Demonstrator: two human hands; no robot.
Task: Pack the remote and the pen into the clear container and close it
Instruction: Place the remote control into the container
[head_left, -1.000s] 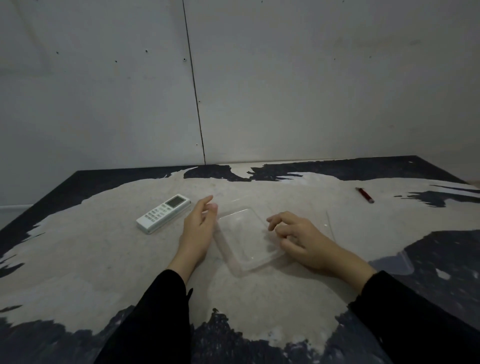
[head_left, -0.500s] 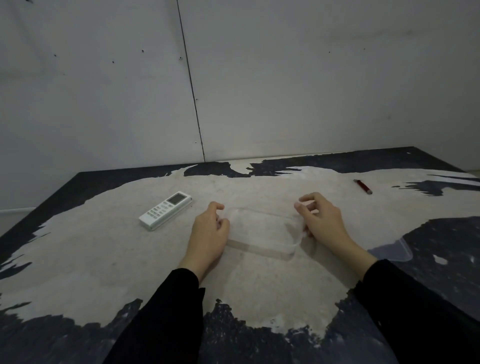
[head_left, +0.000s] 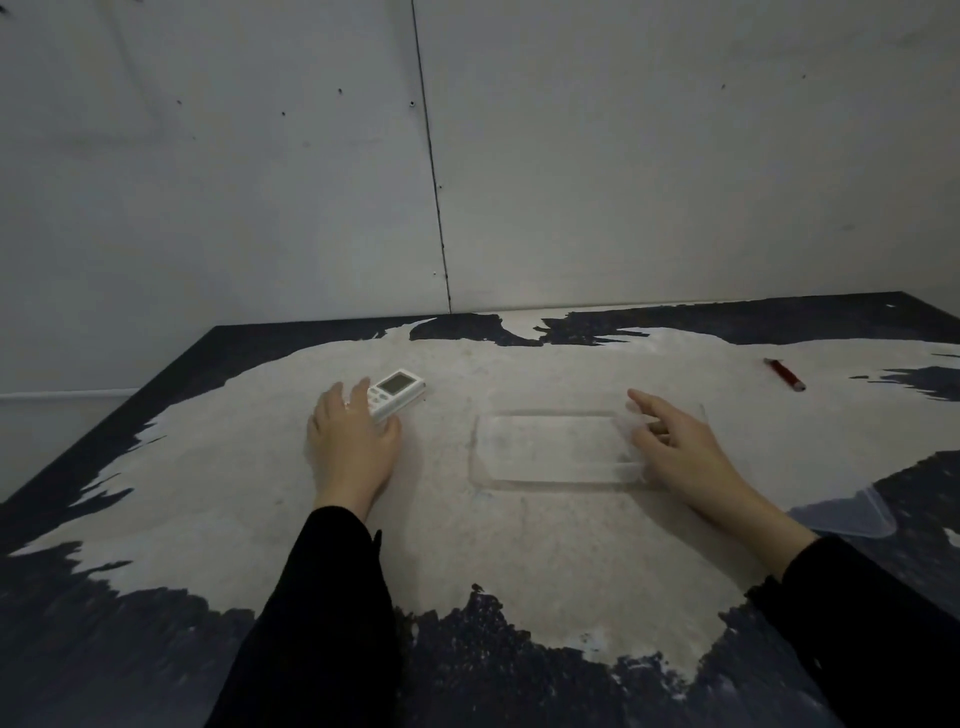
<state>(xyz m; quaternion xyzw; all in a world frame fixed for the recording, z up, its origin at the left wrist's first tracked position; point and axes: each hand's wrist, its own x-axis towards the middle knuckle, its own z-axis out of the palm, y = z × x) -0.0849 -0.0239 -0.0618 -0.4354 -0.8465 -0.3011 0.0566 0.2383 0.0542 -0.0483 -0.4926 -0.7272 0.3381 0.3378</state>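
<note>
The clear container (head_left: 556, 449) lies open on the table, its long side across my view. My right hand (head_left: 675, 447) rests at its right end with fingers spread, touching the rim. My left hand (head_left: 353, 441) lies over the near end of the white remote (head_left: 397, 391), fingers on it; the remote still lies on the table and only its screen end shows. The red pen (head_left: 783, 374) lies far right, apart from both hands. A clear lid (head_left: 852, 512) lies flat right of my right forearm.
The table (head_left: 260, 493) has a worn pale centre with dark patches round the edges. A grey wall (head_left: 467, 156) stands close behind it. The table's left edge runs diagonally at the far left.
My left hand left the container and moved left onto the remote. The container has been turned square to me. My right hand has opened at the container's right end.
</note>
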